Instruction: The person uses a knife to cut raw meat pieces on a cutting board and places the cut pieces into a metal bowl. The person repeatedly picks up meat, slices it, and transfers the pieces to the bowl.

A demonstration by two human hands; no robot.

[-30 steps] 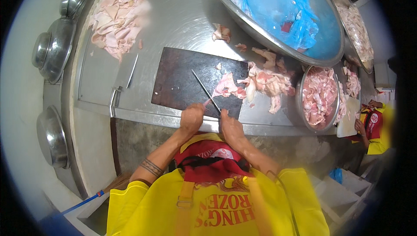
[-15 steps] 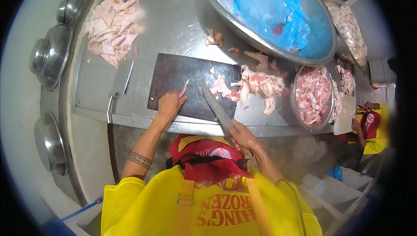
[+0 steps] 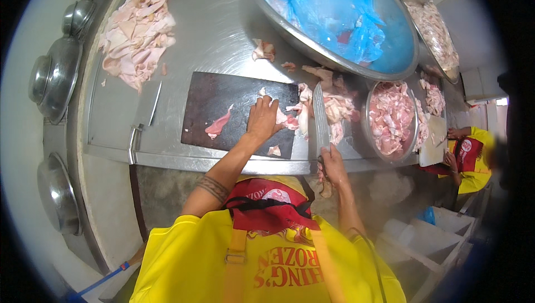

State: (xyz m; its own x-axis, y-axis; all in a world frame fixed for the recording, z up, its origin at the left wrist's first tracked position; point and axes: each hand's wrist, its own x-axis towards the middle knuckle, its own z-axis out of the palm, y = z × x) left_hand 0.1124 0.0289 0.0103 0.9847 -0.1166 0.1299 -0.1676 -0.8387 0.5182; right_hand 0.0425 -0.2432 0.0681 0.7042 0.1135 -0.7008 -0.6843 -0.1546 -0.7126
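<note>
A single camera rides on the person's head, looking steeply down and forward over the yellow apron (image 3: 267,258) at the steel desk (image 3: 223,30). It sits close, its fisheye bending the desk's edges near the rim.

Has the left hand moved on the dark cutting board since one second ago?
Yes. The left hand has gone from the near edge of the dark cutting board across toward its far right side, onto the raw meat.

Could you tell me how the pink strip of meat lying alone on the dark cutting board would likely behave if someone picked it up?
The strip is thin and lies flat on the board, so it would probably droop limply. Its wet-looking raw surface suggests it is slippery. Being small, it is likely light and may cling slightly.
</note>
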